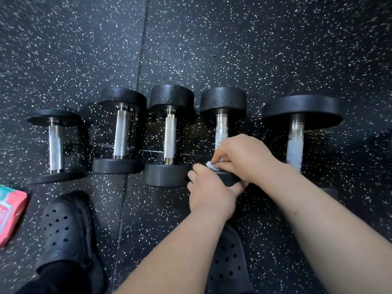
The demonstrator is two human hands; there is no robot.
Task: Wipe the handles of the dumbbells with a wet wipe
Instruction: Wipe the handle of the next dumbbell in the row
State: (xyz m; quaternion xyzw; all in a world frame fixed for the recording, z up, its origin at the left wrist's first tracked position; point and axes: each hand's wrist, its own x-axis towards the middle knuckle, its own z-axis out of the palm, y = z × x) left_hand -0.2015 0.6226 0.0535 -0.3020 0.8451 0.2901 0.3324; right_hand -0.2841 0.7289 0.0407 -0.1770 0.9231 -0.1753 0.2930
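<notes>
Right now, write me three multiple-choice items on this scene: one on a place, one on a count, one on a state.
1. Where is the wipe pack? A. on the floor, far left. B. on a dumbbell. C. in a hand.
2. How many dumbbells lie in the row? A. three. B. five. C. seven.
3. What is the left hand doing? A. hanging idle. B. gripping the fourth dumbbell from left. C. holding the pack.
Answers: 1 A, it lies beside the left shoe. 2 B, five handles show. 3 B, its fingers curl round the near end.
</notes>
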